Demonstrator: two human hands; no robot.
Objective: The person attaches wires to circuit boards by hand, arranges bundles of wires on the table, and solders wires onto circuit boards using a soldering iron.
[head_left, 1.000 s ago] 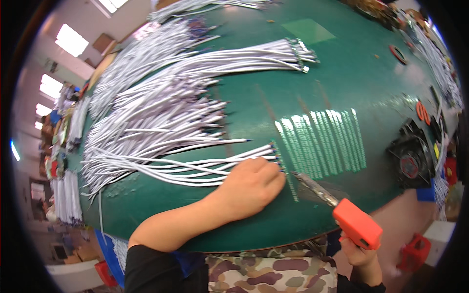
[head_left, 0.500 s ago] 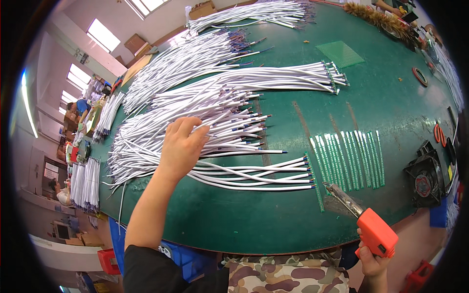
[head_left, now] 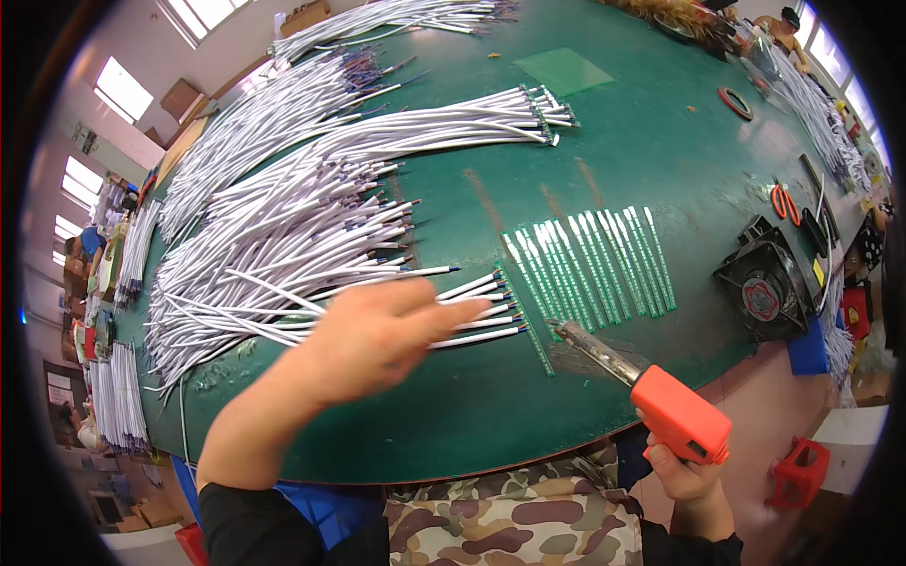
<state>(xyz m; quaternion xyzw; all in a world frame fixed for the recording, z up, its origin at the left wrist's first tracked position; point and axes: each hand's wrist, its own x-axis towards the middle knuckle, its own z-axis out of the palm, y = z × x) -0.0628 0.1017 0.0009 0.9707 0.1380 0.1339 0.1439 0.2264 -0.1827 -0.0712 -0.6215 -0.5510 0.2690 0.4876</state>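
Green surface (head_left: 444, 424): white cables (head_left: 481, 337) left of the circuit strip (head_left: 533, 337); right of it, my right grip (head_left: 684, 474) clasps a soldering gun (head_left: 681, 415). Left grip (head_left: 373, 332), I can't tell. Likely soldering; next needs wire alignment.

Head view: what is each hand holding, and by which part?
The right hand holds the orange-red soldering gun by its handle, below the casing. The left hand is blurred over white cables; whether it grips one cannot be told.
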